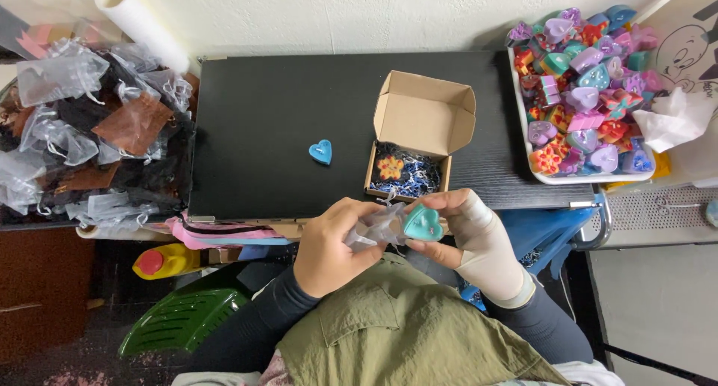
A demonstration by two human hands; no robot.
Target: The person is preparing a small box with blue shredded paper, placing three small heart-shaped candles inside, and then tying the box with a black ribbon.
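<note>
Holding the sheer grey organza pouch (378, 229) pinched in our left hand (329, 247), we kept its mouth toward the teal heart-shaped soap (423, 223). Our right hand (471, 233) gripped that heart by fingertips, just before the open cardboard box (419, 132).

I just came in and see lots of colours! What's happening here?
A person holds a teal heart-shaped soap in the right hand at the mouth of a small sheer organza pouch gripped by the left hand. An open cardboard box sits on the black table, beside a blue heart and a tray of colourful soaps.
</note>
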